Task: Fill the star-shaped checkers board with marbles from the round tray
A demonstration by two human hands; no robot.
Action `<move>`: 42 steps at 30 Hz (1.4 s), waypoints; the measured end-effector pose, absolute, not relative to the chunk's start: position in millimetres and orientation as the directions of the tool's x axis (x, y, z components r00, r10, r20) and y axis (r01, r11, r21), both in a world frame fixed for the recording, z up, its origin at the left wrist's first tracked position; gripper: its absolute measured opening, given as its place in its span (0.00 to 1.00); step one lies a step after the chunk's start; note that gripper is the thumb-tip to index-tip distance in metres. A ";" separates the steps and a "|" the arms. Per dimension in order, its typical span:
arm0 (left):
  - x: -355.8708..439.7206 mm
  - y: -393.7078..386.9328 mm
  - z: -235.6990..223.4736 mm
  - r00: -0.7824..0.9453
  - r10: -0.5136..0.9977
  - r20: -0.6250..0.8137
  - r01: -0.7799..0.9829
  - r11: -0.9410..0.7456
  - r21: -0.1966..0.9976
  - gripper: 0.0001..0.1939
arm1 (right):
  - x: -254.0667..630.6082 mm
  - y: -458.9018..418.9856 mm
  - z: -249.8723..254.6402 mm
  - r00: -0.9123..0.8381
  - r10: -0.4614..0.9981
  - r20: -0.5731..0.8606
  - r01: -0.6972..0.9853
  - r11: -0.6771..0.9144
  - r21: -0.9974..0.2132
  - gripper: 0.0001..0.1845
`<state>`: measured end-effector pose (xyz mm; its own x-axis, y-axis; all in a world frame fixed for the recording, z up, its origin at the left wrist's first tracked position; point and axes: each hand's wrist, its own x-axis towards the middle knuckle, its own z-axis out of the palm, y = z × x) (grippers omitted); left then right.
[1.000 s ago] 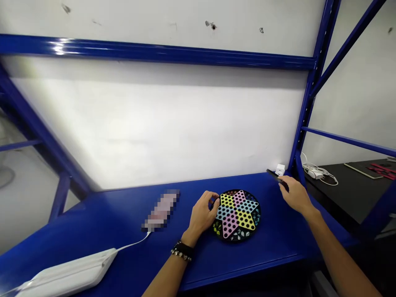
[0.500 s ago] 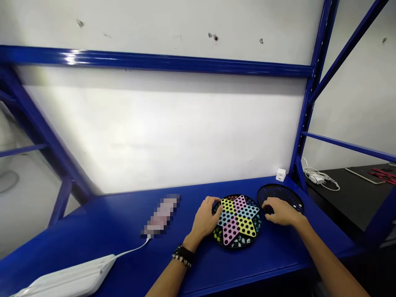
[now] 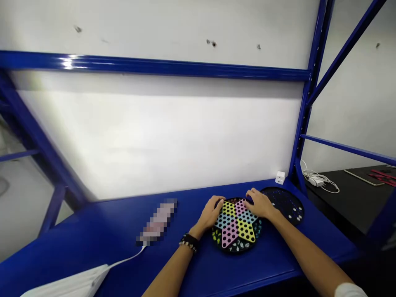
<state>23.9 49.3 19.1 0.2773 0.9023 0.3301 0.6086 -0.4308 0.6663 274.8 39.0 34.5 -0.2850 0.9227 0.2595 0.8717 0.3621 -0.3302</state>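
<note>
Rests the left hand [image 3: 211,212] against the left rim of the board [image 3: 236,225], fingers bent, and holds the right hand [image 3: 260,204] at its upper right edge, fingertips by the pink and blue star points; cannot tell whether clamped on the rim with either. Has the board flat on the blue tabletop [image 3: 216,270] between both hands, with a black disc [image 3: 282,201] just right, partly behind the arm. Includes a charger [image 3: 280,177] near the back corner and, well left, a pixelated slab [image 3: 157,222] on a white cable [image 3: 127,260].
</note>
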 end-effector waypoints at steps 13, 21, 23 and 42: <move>26.0 45.8 17.2 0.294 0.895 0.335 0.639 -0.445 0.627 0.19 | 283.1 36.8 26.1 -0.316 0.939 0.137 0.882 0.344 -0.322 0.16; 26.2 45.6 16.9 0.296 0.900 0.320 0.632 -0.436 0.641 0.21 | 281.4 40.1 28.3 -0.352 0.930 0.109 0.898 0.368 -0.241 0.20; 26.2 45.6 16.7 0.301 0.897 0.324 0.629 -0.443 0.639 0.21 | 280.7 40.1 29.4 -0.347 0.932 0.104 0.905 0.361 -0.222 0.22; 24.4 49.0 10.8 0.290 0.889 0.355 0.622 -0.457 0.636 0.20 | 282.5 43.6 18.1 -0.239 0.955 0.176 0.949 0.268 -0.168 0.34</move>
<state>24.4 49.0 10.8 0.2900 0.8889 0.3545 0.6220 -0.4566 0.6361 282.5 43.6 18.1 -0.2387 0.9551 0.1758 0.9486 0.2680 -0.1683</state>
